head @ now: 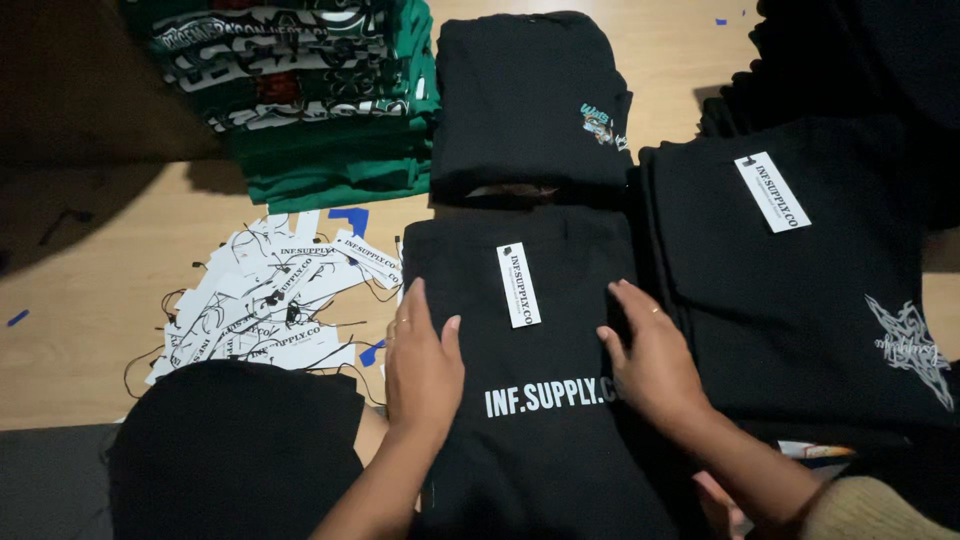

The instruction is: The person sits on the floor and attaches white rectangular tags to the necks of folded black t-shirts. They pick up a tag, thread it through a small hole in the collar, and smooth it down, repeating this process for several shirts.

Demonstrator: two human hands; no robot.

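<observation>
**Paper tag at risk under flat hands**

At centre of the wooden floor (90, 330), both hands lie spread and flat on the folded black garment (540, 440): left hand (422, 365) at 9 o'clock of its white hang tag (518, 285), right hand (652, 360) at 3 o'clock. A sideways smoothing stroke could probably catch and crease that tag, or nudge the fold askew toward the black stack (800, 300) touching at 3 o'clock.

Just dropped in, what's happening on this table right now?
A person presses both hands flat on a folded black garment with a white hang tag on it. The left hand and right hand lie either side of its white lettering. Loose tags are heaped to the left, with folded green shirts and more black stacks around.
</observation>
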